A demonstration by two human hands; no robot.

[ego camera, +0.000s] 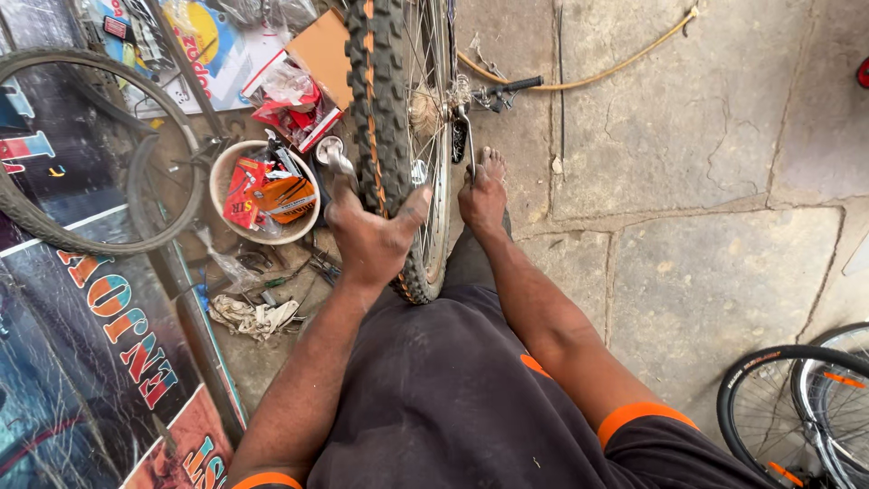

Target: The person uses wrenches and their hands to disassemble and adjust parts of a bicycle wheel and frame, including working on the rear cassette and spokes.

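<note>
A knobby black bicycle tyre with an orange stripe [380, 109] stands upright in front of me, its spoked wheel and hub [433, 109] to the right of the tread. My left hand [371, 237] rests on the tyre's tread and grips a metal tool [337, 163] that sticks up beside the tyre. On the other side of the wheel, my right hand [482, 201] is closed around a slim metal tool [467, 140] that reaches up to the hub. A bare foot shows just above that hand.
A round bowl [222, 195] of small packets sits left of the tyre, with a cardboard box [321, 50] and wrappers behind it. A loose tyre [54, 231] lies at far left over printed banners. A rag [253, 317] lies below. Another bicycle wheel [797, 407] stands at lower right on stone paving.
</note>
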